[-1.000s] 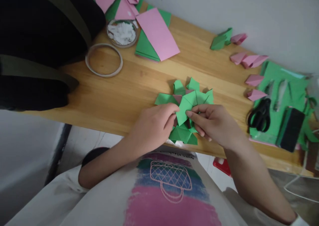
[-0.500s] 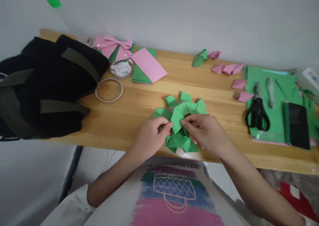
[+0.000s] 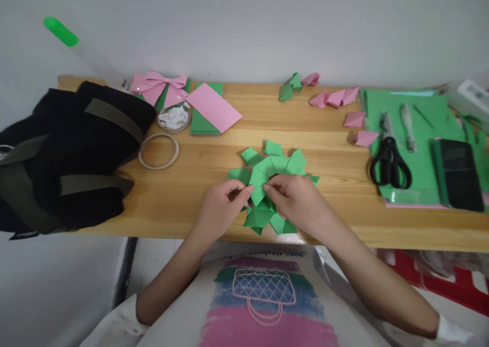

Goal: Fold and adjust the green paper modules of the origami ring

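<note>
A ring-shaped green folded paper piece (image 3: 274,164), with pointed flaps around its outside, lies near the table's front edge. On its left side my left hand (image 3: 223,204) pinches a lower edge of the green paper between thumb and index finger. Opposite it, my right hand (image 3: 296,199) has thumb and index finger closed on the inner edge of the same piece. Part of the ring's centre and right side is hidden under my right hand. Between the two hands a folded green flap points down.
A black bag (image 3: 69,153) fills the table's left. Near it are a tape ring (image 3: 158,151), a dish of white scraps (image 3: 174,117) and a pink sheet (image 3: 214,107). Pink folded pieces (image 3: 336,98), scissors (image 3: 389,166) and a phone (image 3: 460,174) lie to the right.
The camera view has shifted and turned slightly, so the table looks more level. Both hands keep their pinch on the green paper, with little visible change in it.
</note>
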